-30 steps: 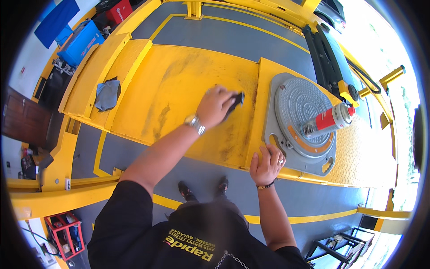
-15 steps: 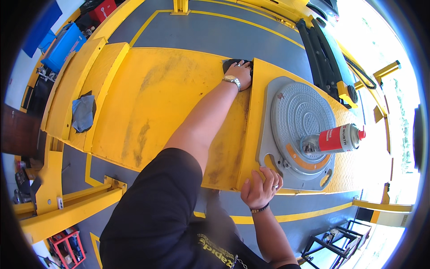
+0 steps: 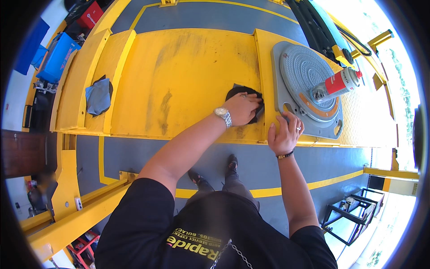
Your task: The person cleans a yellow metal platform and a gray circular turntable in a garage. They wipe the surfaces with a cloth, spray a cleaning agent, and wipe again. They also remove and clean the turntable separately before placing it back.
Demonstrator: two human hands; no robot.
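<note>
So the person's left hand (image 3: pixel 243 110) is palm-down on a black cloth (image 3: pixel 236 89), which sits on the big yellow platform (image 3: pixel 188 62), right by the raised yellow edge that runs along the right side of the flat stretch. The fingers are laid over the cloth and bent a bit, but honestly you can't tell if they're pinching any of it or just pressing down. There's a silver watch (image 3: pixel 221 112) on that wrist. The right hand (image 3: pixel 286 133) isn't gripping anything: fingers loose, slightly curled and apart, hanging around the near edge of the platform just beside the cutout in a grey plate (image 3: pixel 280 83). Can't really say if the fingertips touch it. That one's got a ring and a dark bracelet (image 3: pixel 285 154). On the grey plate there's a round ridged disc (image 3: pixel 298 67), and a red and silver spray can (image 3: pixel 340 81) has its base on it, red nozzle out to the right. Way over left, a grey-blue cloth (image 3: pixel 98 97) lies crumpled on the platform's raised strip.
</note>
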